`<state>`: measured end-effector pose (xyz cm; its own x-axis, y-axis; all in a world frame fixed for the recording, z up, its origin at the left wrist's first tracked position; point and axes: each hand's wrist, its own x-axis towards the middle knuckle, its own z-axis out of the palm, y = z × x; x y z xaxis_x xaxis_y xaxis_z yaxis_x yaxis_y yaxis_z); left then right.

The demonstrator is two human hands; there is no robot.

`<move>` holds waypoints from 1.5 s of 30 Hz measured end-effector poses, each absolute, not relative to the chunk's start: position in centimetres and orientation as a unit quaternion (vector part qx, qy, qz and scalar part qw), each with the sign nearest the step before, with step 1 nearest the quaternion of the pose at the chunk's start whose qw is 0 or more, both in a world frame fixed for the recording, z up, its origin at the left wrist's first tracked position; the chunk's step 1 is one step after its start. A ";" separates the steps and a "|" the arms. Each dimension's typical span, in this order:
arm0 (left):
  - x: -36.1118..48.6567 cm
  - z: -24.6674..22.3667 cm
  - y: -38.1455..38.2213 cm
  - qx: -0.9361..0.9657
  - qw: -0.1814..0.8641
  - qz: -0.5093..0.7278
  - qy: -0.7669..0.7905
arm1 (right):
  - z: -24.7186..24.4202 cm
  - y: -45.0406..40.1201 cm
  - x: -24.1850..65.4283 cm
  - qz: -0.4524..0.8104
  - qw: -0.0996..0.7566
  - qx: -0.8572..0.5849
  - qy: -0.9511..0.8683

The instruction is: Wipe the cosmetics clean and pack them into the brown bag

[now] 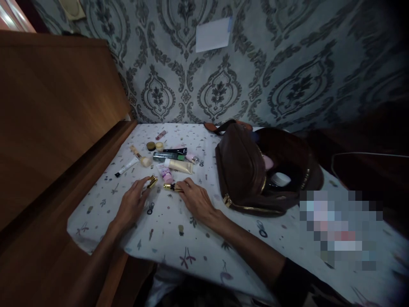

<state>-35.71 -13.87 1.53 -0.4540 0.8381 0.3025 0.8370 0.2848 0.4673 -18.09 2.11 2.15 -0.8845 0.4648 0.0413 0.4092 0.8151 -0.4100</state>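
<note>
My left hand is closed, its fingertips holding a small gold cosmetic case just above the white patterned cloth. Facing it, my right hand grips a slim gold-and-black cosmetic tube that points left. A narrow gap separates the two gold pieces. Just beyond them lies a pink-and-white squeeze tube, near a cream tube, a green-and-clear tube and a black tube. A makeup brush and a slim white tube lie left of these.
An open brown leather bag stands to the right, with a white item inside. Two small round pots and a little pink tube sit farther back. Wooden furniture borders the left; a patterned wall rises behind.
</note>
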 end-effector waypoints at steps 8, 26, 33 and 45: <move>-33.4 4.3 -12.6 0.584 0.122 0.344 0.725 | 1.9 1.5 -16.5 0.304 0.181 -0.149 -0.923; -28.2 6.5 -3.1 0.605 0.066 0.428 0.668 | 0.6 1.6 -13.1 0.645 0.286 -0.227 -0.671; -26.7 3.6 -3.1 0.510 0.260 0.587 0.572 | 0.4 2.0 -13.5 0.813 0.255 -0.210 -0.479; -26.1 3.5 -2.9 0.394 0.273 0.628 0.613 | 0.1 2.0 -13.8 0.840 0.214 -0.194 -0.459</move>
<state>-26.07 -2.89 3.46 -0.5405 0.8259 0.1603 0.1407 -0.0991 0.9851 -13.78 2.02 0.14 -0.8333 0.5375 -0.1293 -0.1814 -0.4867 -0.8545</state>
